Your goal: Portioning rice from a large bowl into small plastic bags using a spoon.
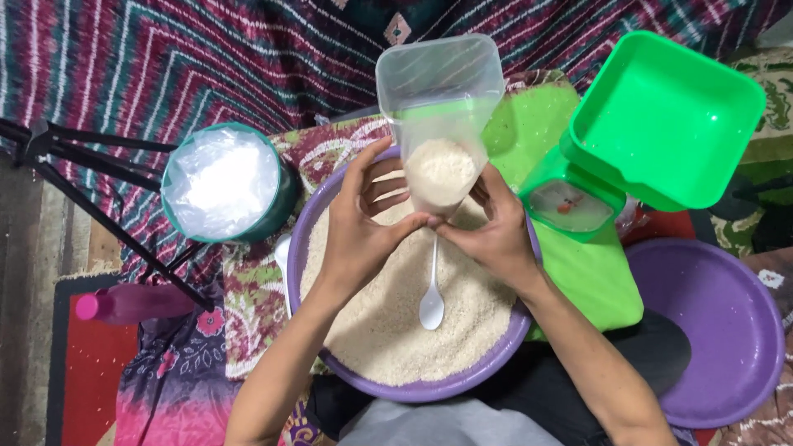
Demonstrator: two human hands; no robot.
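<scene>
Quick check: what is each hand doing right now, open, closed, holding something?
Left hand: closed on the clear plastic bag of white grains, at its lower end.
Right hand: closed on the same bag, pinching its lower end.

Striped patterned cloth (pixel 165 58) across the floor, red mat (pixel 87 388), black tripod legs (pixel 91 206).

Place: we take this for a home floor used for packing rice.
Floor covering: we see patterned batik cloths (pixel 165 58) spread underneath.
Household wares: we see a purple basin of rice (pixel 396 330) and a green kitchen scale (pixel 661 116).
</scene>
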